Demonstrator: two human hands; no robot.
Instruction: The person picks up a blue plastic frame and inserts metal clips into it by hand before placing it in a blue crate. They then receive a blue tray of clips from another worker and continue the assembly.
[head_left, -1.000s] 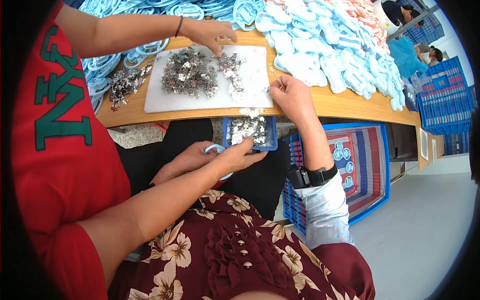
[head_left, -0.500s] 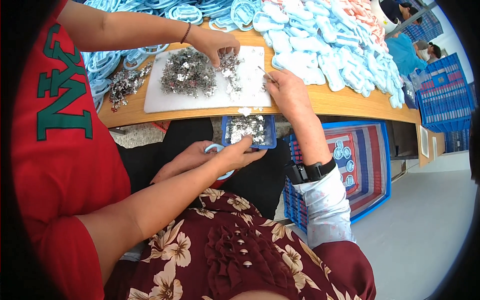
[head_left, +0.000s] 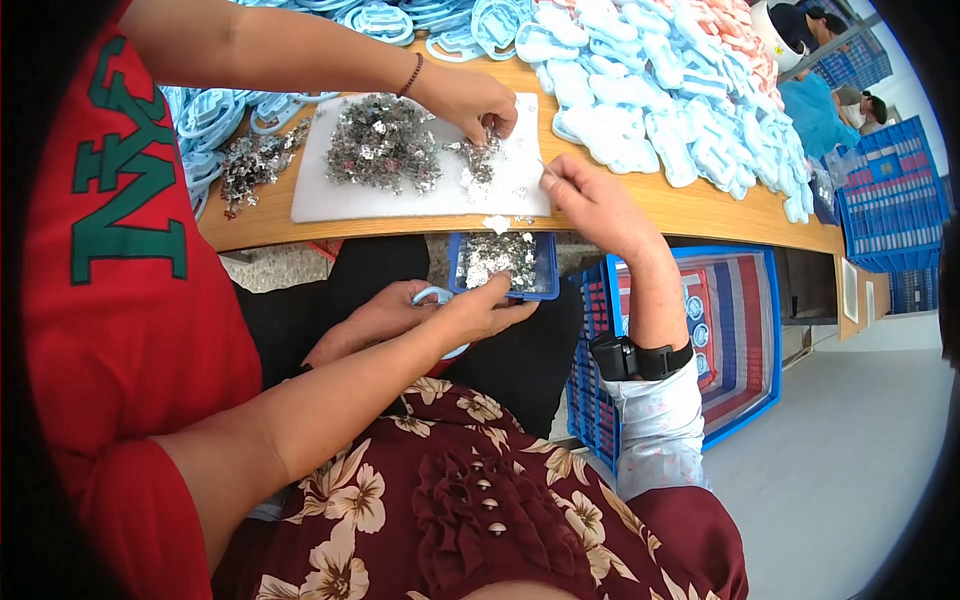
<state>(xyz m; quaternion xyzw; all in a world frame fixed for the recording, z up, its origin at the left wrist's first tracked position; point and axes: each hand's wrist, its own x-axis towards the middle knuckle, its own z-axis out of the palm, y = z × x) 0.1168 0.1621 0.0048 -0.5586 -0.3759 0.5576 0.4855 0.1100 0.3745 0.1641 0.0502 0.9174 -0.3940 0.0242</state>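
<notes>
My right hand (head_left: 597, 205) is closed in a pinch on a thin metal tool (head_left: 546, 172) at the right edge of a white foam board (head_left: 320, 190). Only a short piece of the tool shows. Partly covered by a co-worker's forearm, my left hand (head_left: 375, 318) is curled around a light blue plastic ring-shaped part (head_left: 434, 296) above my lap. A blue box (head_left: 545, 265) of small silvery metal pieces (head_left: 485, 258) is held below the table edge by the co-worker's near hand (head_left: 478, 312). Their other hand (head_left: 475, 103) picks at a small heap of metal pieces (head_left: 478, 165) on the board.
A larger heap of metal pieces (head_left: 380, 145) covers the board's left half; another pile (head_left: 255, 165) lies on the wooden table (head_left: 270, 228) beside it. Light blue parts (head_left: 640, 90) are heaped behind, pink ones (head_left: 735, 35) farther back. A blue crate (head_left: 765, 340) stands right of my legs.
My right hand has drawn back to the right and slightly nearer with the tool. The co-worker's far hand has moved right over the small heap. My left hand stays put.
</notes>
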